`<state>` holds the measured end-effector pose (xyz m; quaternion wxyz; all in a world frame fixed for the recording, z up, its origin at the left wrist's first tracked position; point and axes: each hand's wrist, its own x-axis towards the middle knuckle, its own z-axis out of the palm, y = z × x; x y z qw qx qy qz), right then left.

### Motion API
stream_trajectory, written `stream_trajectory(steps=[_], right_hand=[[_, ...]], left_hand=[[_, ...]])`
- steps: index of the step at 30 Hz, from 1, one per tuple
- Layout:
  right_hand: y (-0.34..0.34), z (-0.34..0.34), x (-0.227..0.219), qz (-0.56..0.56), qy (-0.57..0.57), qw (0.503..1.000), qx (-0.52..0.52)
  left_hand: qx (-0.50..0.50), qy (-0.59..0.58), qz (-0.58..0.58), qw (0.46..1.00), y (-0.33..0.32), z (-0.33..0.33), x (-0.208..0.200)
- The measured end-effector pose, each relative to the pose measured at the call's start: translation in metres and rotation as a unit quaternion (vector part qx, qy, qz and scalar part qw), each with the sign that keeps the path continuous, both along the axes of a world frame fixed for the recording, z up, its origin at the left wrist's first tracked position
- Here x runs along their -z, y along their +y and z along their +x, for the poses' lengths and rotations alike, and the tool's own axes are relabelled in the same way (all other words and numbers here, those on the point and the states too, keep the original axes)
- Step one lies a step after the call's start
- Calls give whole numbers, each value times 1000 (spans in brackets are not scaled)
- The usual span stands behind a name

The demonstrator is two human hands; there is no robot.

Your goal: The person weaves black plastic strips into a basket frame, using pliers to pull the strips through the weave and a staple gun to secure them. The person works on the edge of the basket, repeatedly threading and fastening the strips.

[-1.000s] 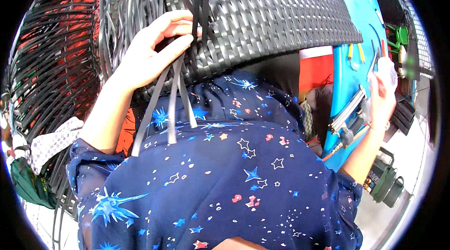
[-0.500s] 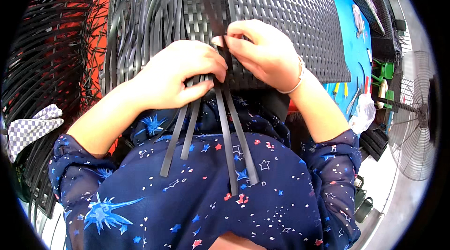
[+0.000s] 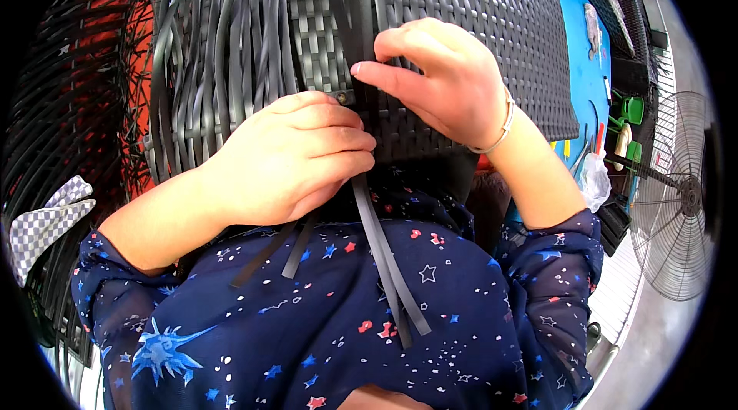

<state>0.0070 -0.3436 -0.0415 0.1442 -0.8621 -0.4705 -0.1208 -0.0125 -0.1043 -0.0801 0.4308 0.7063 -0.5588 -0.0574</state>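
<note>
My left hand (image 3: 300,152) is closed around flat black plastic strips (image 3: 380,252) at the near edge of a black woven wicker panel (image 3: 477,48). The strips' free ends hang below my fingers over my patterned top. My right hand (image 3: 453,75), with a bangle at the wrist, hovers just right of the panel's middle. Its thumb and forefinger are apart, beside dark upright strips (image 3: 354,6); I see nothing held between them. To the left, many loose strip ends (image 3: 246,41) lie over the weave. The fingertips of my left hand are hidden.
A checkered cloth (image 3: 46,229) hangs at far left, beside rows of black strips (image 3: 69,64) over red. On the right are a blue surface (image 3: 584,102), a clear plastic bag (image 3: 593,181), green items (image 3: 632,110) and a standing fan (image 3: 676,195).
My left hand has come down toward me, its fingers closing over the strips. My right thumb and forefinger have parted from a strip. The hanging ends have shifted lower.
</note>
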Motion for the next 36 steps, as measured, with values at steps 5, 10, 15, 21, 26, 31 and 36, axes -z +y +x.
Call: stream_trajectory(steps=[5, 10, 15, 21, 26, 31, 36], right_hand=[[-6, 5, -1, -30, -15, 999, 31], [-17, 21, 2, 16, -133, 990, 54], [-2, 28, -11, 6, -111, 990, 85], [-2, 43, 4, 80, -87, 990, 80], [11, 22, 13, 241, 77, 951, 181], [19, 10, 11, 282, 305, 878, 239], [18, 20, -8, 118, 437, 852, 264]], left_hand=[[-68, -16, 17, 997, -3, 0, -7], [-124, -29, 79, 989, -5, -2, -12], [-114, -59, 126, 984, -3, -1, -12], [-126, -57, 102, 985, -11, 2, -11], [-143, -49, 103, 983, -10, 1, -13], [-125, -39, 92, 987, -3, -11, -11], [-105, -43, 95, 989, 0, -14, -20]])
